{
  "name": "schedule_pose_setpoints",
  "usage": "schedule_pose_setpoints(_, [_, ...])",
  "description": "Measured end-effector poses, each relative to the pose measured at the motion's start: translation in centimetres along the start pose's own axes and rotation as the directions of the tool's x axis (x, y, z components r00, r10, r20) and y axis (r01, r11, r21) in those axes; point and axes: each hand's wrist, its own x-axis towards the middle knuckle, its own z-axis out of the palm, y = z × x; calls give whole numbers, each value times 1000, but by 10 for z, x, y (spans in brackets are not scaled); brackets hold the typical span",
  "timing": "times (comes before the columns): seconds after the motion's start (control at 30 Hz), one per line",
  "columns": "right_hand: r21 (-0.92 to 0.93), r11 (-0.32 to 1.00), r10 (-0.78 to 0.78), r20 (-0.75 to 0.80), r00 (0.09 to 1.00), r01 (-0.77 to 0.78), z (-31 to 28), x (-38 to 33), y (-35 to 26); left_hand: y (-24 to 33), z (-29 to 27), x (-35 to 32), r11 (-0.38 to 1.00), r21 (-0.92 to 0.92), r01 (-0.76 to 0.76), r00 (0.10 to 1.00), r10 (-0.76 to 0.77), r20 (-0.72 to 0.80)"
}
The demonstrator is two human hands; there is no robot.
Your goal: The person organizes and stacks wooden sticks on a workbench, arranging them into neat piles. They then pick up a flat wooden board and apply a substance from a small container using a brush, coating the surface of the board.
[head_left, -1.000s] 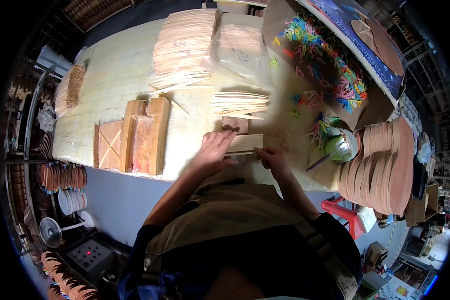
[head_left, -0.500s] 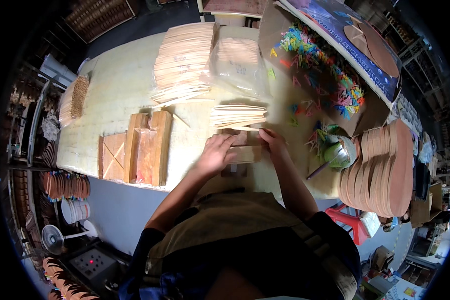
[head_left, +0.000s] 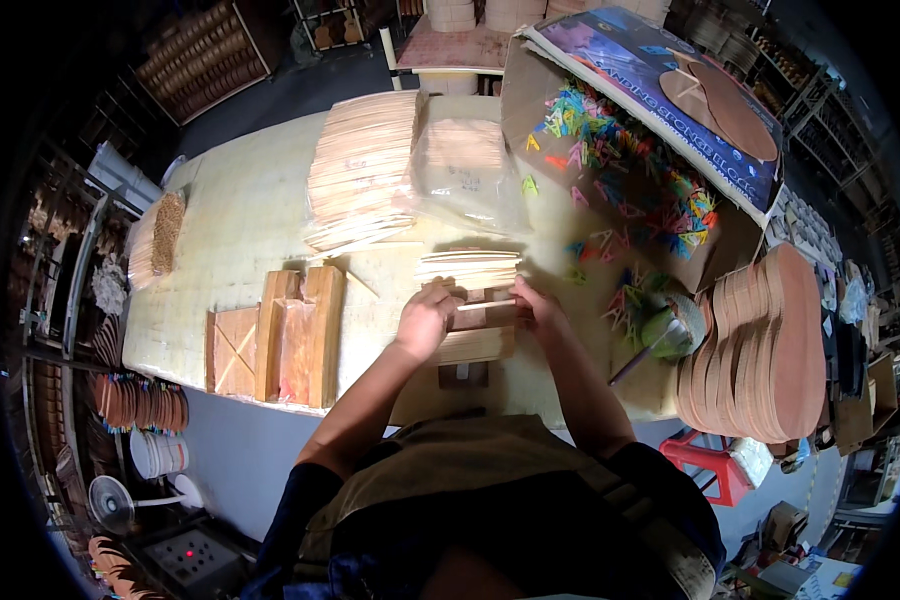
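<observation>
A thin pale wooden strip (head_left: pixel 486 305) spans the gap between my two hands, level and crosswise. Its left end is in the closed fingers of my left hand (head_left: pixel 426 320), and my right hand (head_left: pixel 538 306) pinches the other end. Just beyond lies a small stack of similar strips (head_left: pixel 468 266). Closer to me, another row of strips (head_left: pixel 475 345) sits on a brown wooden block (head_left: pixel 464 376) at the table's near edge. My fingers partly hide the ends of the strips.
Left of my arms stands a wooden jig (head_left: pixel 298 345). Large strip bundles (head_left: pixel 362 165) and a plastic-wrapped bundle (head_left: pixel 460 165) lie farther back. At right are a carton of coloured clips (head_left: pixel 610 150), a green glue pot (head_left: pixel 670 335) with a brush, and curved wooden plates (head_left: pixel 760 345).
My left hand has come off the near row and now grips a strip together with my right hand. The whole view has shifted slightly downward.
</observation>
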Motion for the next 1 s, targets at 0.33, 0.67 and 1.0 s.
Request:
schedule_pose_setpoints(0.33, [-45, 996, -77, -30, 997, 76, -3, 27, 24, 19, -11, 1, 992, 120, 49, 998, -43, -49])
schedule_pose_setpoints(0.67, [196, 979, -49, -20, 999, 52, 3, 30, 25, 2, 5, -6, 998, 52, 30, 999, -31, 19])
schedule_pose_setpoints(1.0, [35, 995, -83, -141, 987, 89, 12, 20, 14, 3, 3, -6, 996, 88, 27, 999, -24, -31])
